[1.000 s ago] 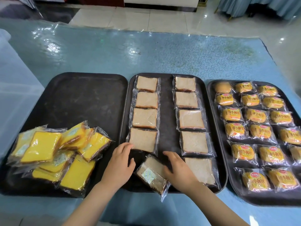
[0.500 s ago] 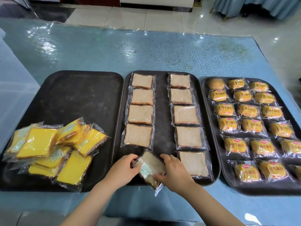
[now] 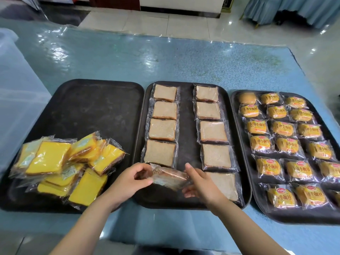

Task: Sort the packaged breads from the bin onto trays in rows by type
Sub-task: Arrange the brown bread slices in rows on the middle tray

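Progress check: sorting mostly done on two of three trays. Right tray point(image 3: 239, 137) filled with rows of small yellow-wrapped buns point(image 3: 282, 128). Middle tray point(image 3: 185, 144) holding two columns of brown bread slices point(image 3: 161, 130): five in the right column, four in the left, so the near-left slot looking like the last gap. Left tray point(image 3: 82, 111) lagging: yellow cake slices point(image 3: 48, 157) lying in a loose heap at its near end, not yet in rows, far end bare. Bin point(image 3: 11, 85) only partly visible at the left edge of the counter point(image 3: 165, 59); contents not readable.

Currently holding one brown bread packet point(image 3: 168, 176) just above the near-left slot of the middle tray, edge-on toward the camera. Left hand point(image 3: 129, 182) pinching its left end, fingers point(image 3: 145, 167) curled onto the wrapper. Right hand point(image 3: 201, 184) gripping the right end, fingers clamped on the plastic.

Versus half a second ago: packet rotating from label side up to on edge, apparently mid-flip. Both hands staying on it, same spot over the tray. Everything else unchanged apart from slight camera shift.
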`<action>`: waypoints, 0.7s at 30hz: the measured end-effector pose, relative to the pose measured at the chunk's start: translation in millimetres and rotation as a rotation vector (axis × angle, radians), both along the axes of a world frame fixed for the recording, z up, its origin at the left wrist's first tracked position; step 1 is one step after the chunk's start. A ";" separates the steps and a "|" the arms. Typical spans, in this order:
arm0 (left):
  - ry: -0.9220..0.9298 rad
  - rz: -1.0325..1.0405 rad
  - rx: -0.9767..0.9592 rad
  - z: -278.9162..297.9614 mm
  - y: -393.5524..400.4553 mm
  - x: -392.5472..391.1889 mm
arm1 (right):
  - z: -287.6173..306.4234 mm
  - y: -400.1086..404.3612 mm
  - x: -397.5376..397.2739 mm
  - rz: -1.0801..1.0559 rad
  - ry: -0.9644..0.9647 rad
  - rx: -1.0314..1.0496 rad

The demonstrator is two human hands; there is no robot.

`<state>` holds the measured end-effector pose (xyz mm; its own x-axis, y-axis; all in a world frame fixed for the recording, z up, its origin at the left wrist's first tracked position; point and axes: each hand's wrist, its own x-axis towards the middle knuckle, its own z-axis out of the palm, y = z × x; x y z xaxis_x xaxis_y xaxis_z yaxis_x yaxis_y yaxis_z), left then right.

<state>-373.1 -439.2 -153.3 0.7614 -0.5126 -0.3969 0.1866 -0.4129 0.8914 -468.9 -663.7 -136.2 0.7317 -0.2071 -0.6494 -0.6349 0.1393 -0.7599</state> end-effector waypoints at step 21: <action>-0.232 -0.018 0.344 -25.7 1.2 -38.1 | -67.4 28.6 -30.3 0.498 -0.374 -0.687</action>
